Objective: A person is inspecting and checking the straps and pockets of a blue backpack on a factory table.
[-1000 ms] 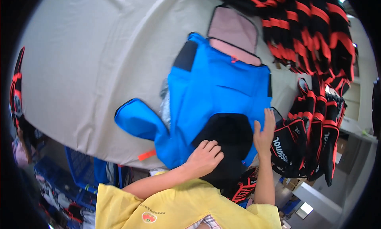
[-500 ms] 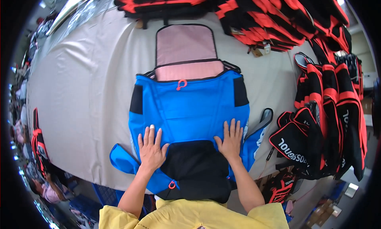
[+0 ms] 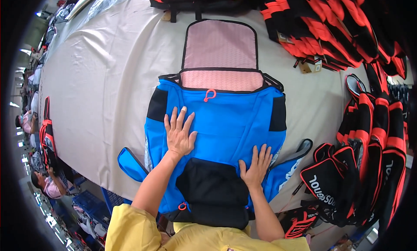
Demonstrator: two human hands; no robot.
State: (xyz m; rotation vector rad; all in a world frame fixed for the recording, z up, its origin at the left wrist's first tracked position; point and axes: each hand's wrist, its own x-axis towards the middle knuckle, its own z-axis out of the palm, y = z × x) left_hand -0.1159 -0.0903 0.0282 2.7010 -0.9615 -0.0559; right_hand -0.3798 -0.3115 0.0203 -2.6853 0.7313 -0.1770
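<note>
A blue and black backpack (image 3: 221,129) lies spread on the cloth-covered table in front of me, its near end close to my body. At its far end a flap with a pink lining (image 3: 220,44) is folded back, and a red pull loop (image 3: 210,95) sits on the blue edge. My left hand (image 3: 180,133) rests flat on the blue fabric left of the middle, fingers apart. Lower on the right side, my right hand (image 3: 256,166) also lies flat with spread fingers, beside the black panel (image 3: 210,181). Blue side flaps (image 3: 131,165) stick out on both sides.
Black and red bags (image 3: 317,29) are piled at the far right, with more along the far edge (image 3: 204,1). Others stand at the right edge (image 3: 365,151). A beige cloth (image 3: 95,103) covers the table. Beyond its left edge are people (image 3: 52,183) and a blue crate (image 3: 110,199).
My left hand has slid up and away across the blue fabric. My right hand has shifted slightly nearer. The whole view has turned a little, moving the surroundings within it.
</note>
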